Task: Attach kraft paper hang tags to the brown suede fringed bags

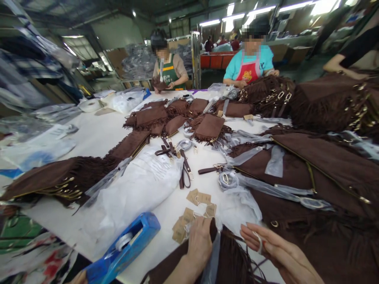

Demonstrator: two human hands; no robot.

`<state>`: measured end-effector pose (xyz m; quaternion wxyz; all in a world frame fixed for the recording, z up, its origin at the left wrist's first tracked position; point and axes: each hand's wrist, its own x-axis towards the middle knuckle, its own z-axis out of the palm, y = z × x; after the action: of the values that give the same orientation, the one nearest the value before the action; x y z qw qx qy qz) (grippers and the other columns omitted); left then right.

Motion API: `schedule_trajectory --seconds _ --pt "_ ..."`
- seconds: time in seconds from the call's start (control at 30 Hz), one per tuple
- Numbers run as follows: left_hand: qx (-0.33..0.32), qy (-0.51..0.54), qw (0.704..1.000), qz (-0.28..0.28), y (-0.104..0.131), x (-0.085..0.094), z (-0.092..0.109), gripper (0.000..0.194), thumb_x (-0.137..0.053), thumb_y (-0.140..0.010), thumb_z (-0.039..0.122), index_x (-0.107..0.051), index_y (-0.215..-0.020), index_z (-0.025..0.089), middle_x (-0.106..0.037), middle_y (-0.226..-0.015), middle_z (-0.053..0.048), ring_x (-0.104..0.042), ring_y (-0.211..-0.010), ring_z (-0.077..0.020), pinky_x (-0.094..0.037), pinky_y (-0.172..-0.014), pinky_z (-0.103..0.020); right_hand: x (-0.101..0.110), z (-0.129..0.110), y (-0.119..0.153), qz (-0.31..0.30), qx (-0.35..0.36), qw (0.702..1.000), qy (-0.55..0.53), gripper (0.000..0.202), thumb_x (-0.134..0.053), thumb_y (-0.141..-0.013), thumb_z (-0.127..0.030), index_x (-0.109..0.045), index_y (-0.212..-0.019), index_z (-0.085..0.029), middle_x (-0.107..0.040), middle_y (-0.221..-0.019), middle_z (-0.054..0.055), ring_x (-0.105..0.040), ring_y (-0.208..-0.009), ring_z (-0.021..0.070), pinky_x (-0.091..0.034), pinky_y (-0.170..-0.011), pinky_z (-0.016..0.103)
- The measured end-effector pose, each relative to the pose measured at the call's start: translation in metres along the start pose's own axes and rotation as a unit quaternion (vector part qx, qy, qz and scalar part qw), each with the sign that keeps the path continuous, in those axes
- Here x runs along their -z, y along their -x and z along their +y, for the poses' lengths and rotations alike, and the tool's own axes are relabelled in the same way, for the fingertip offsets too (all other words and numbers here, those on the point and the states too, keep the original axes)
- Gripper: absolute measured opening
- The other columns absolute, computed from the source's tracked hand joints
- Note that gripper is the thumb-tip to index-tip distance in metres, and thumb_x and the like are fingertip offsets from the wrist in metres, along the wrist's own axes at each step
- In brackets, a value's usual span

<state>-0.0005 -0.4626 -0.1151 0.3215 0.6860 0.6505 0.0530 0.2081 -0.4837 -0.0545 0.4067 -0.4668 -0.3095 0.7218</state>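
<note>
My left hand (199, 238) is closed on the upper edge of a brown fringed bag (229, 256) at the bottom centre, beside a clear plastic-wrapped strip (213, 256). To its right, my right hand (272, 246) has long, nearly straight fingers pressed together, with a thin white string (259, 241) looped between them. Kraft paper tags (185, 225) with white strings lie just beyond my left hand. A crumpled clear plastic bag (241, 209) rests beyond my right hand.
A blue tape dispenser (130, 244) is at the lower left, with part of another hand at its end. Brown bags (319, 165) pile up on the right, and a stack (59, 173) lies left. Straps (185, 169) lie mid-table. Two people stand across the table; another person's arm shows at right.
</note>
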Motion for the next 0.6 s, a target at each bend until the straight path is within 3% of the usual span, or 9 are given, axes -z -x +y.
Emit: schedule_trajectory --seconds 0.07,0.17,0.27,0.4,0.47,0.53,0.6 --pt "0.021 -0.056 0.998 0.029 -0.011 -0.001 -0.005 0.035 -0.038 -0.077 0.014 -0.055 -0.108 0.018 -0.055 -0.106 -0.01 -0.048 -0.102 -0.0256 -0.036 -0.088 -0.038 -0.005 0.0 -0.002 -0.012 0.003 1.0 0.024 0.038 -0.065 -0.074 -0.043 -0.066 -0.106 -0.023 -0.063 -0.115 0.011 -0.055 -0.111 0.0292 -0.038 -0.1 0.047" --pt "0.037 -0.08 0.996 -0.011 -0.029 -0.001 -0.006 0.031 -0.051 -0.068 0.02 -0.058 -0.098 0.018 -0.054 -0.106 -0.01 -0.045 -0.103 -0.0297 -0.034 -0.089 -0.043 -0.009 0.0 -0.006 0.006 0.0 0.996 0.086 0.037 -0.063 -0.075 -0.046 -0.067 -0.103 -0.022 -0.067 -0.109 0.01 -0.059 -0.105 0.0284 -0.044 -0.095 0.044" --pt "0.037 -0.051 0.998 -0.032 -0.039 -0.003 0.0 0.033 -0.052 -0.061 0.014 -0.057 -0.093 0.015 -0.055 -0.104 -0.011 -0.046 -0.102 -0.0296 -0.034 -0.088 -0.043 -0.007 0.0 -0.01 0.047 0.024 0.984 0.169 0.035 -0.062 -0.074 -0.049 -0.07 -0.093 -0.02 -0.071 -0.097 0.009 -0.065 -0.091 0.0261 -0.052 -0.083 0.036" --pt "0.021 0.027 0.998 -0.045 -0.029 0.0 0.009 0.032 -0.048 -0.059 0.007 -0.053 -0.089 0.017 -0.058 -0.089 -0.004 -0.052 -0.085 -0.0189 -0.039 -0.075 -0.029 -0.007 0.001 -0.008 0.124 0.113 0.931 0.323 0.029 -0.062 -0.072 -0.05 -0.07 -0.076 -0.022 -0.069 -0.073 0.003 -0.063 -0.071 0.0196 -0.051 -0.067 0.024" --pt "0.042 0.098 0.994 -0.032 -0.015 0.007 0.011 0.026 -0.047 -0.06 0.008 -0.05 -0.083 0.018 -0.056 -0.075 0.0 -0.051 -0.073 -0.0153 -0.038 -0.066 -0.025 -0.014 0.002 -0.004 0.143 0.131 0.918 0.347 0.029 -0.059 -0.074 -0.052 -0.067 -0.069 -0.024 -0.064 -0.064 0.001 -0.059 -0.063 0.0168 -0.048 -0.061 0.022" --pt "0.066 0.168 0.983 -0.009 0.001 0.017 0.011 0.026 -0.048 -0.059 0.007 -0.049 -0.082 0.019 -0.052 -0.068 0.003 -0.049 -0.067 -0.0138 -0.036 -0.062 -0.024 -0.025 0.004 0.001 0.127 0.113 0.939 0.3 0.032 -0.056 -0.076 -0.054 -0.066 -0.07 -0.024 -0.063 -0.064 0.0 -0.059 -0.063 0.0167 -0.048 -0.062 0.022" --pt "0.049 0.21 0.976 0.005 0.014 0.029 0.01 0.024 -0.049 -0.06 0.008 -0.049 -0.081 0.019 -0.052 -0.068 0.004 -0.049 -0.067 -0.0129 -0.036 -0.062 -0.023 -0.037 0.009 0.005 0.093 0.071 0.972 0.205 0.033 -0.056 -0.076 -0.055 -0.067 -0.079 -0.024 -0.069 -0.074 0.003 -0.063 -0.073 0.0193 -0.05 -0.069 0.024"
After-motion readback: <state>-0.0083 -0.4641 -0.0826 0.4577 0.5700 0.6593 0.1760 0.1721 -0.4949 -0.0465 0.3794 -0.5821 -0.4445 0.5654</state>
